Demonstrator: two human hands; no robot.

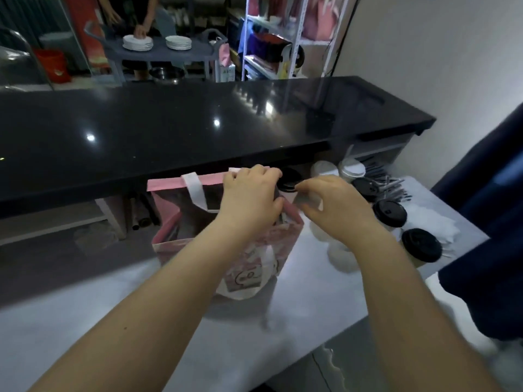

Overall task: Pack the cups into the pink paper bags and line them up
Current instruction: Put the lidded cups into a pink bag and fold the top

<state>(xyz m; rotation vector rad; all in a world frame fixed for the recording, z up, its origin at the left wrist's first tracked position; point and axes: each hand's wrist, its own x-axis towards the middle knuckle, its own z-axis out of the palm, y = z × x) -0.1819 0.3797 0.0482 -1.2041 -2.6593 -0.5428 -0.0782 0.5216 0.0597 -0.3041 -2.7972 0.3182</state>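
On the table (311, 301) I see the bag (175, 222) standing open — my left hand (252, 196) curls over its right rim, my right hand (336, 207) seems to grip a cup (288, 182) just beside — its body blurred, half hidden.

White table (113, 321) is bearing one pink paper bag (175, 251), upright; black-lidded cups (421, 244) are standing near its right edge.

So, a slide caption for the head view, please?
Left hand grips the rim of the pink paper bag; right hand holds a black-lidded cup beside it.
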